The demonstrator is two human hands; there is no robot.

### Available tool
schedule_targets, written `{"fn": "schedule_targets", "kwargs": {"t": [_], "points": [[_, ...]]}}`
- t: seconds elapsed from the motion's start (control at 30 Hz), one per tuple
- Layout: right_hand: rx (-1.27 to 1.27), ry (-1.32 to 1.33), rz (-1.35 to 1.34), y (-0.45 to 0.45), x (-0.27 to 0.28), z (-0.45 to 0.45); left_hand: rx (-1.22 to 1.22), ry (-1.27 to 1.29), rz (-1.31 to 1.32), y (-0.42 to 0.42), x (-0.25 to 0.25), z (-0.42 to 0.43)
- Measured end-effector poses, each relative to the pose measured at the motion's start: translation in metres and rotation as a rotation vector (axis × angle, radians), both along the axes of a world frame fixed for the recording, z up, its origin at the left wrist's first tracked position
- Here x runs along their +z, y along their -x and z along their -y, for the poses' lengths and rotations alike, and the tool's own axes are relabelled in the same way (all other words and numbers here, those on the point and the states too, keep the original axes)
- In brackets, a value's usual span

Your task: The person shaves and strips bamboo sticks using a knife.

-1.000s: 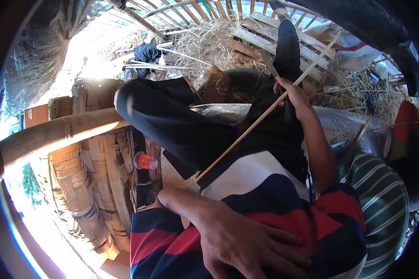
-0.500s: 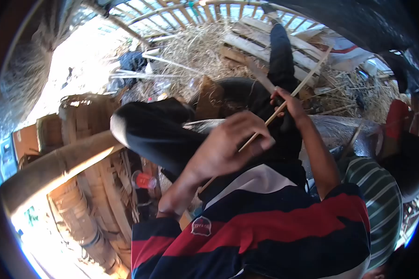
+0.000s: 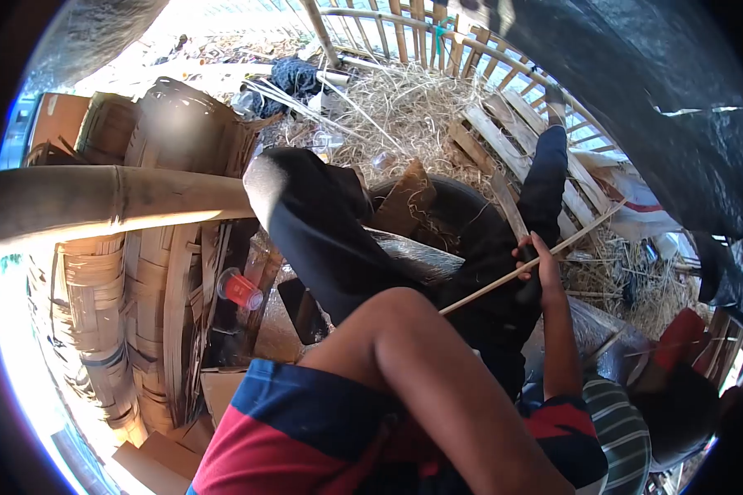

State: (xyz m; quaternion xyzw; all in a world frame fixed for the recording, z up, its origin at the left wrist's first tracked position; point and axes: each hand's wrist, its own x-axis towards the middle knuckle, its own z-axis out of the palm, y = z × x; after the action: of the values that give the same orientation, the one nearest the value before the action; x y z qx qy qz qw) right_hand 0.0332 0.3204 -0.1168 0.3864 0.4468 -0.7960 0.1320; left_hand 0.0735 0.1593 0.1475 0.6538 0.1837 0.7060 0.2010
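Note:
My right hand [image 3: 538, 264] is closed around the dark handle of a long-bladed knife, its blade [image 3: 510, 205] pointing away over my outstretched leg. A thin bamboo strip [image 3: 499, 282] runs slantwise through the same hand, its far end up at the right and its near end by my lap. My left arm [image 3: 404, 330] is bent across my chest, elbow forward, the forearm running out of the bottom of the view. My left hand itself is out of sight. Behind the knife lies a black tyre [image 3: 462, 202].
At left, a thick bamboo pole [image 3: 124, 198] crosses woven bamboo baskets [image 3: 99, 305]. A red cup [image 3: 239, 290] and a dark phone-like slab [image 3: 302, 312] lie beside my leg. Bamboo slats [image 3: 524, 153] and shavings [image 3: 404, 99] cover the ground ahead. Another person's striped clothing [image 3: 619, 429] is at right.
My left hand has left the bamboo strip and swung toward my body, out of view. My right hand still holds knife and strip. The view has turned left.

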Motion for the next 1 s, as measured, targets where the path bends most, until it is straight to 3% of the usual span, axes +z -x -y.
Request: {"fn": "schedule_targets", "kwargs": {"t": [1.0], "points": [[0.001, 0.076, -0.010, 0.001, 0.010, -0.001, 0.024, 0.004, 0.025, -0.012, -0.006, -0.006]]}}
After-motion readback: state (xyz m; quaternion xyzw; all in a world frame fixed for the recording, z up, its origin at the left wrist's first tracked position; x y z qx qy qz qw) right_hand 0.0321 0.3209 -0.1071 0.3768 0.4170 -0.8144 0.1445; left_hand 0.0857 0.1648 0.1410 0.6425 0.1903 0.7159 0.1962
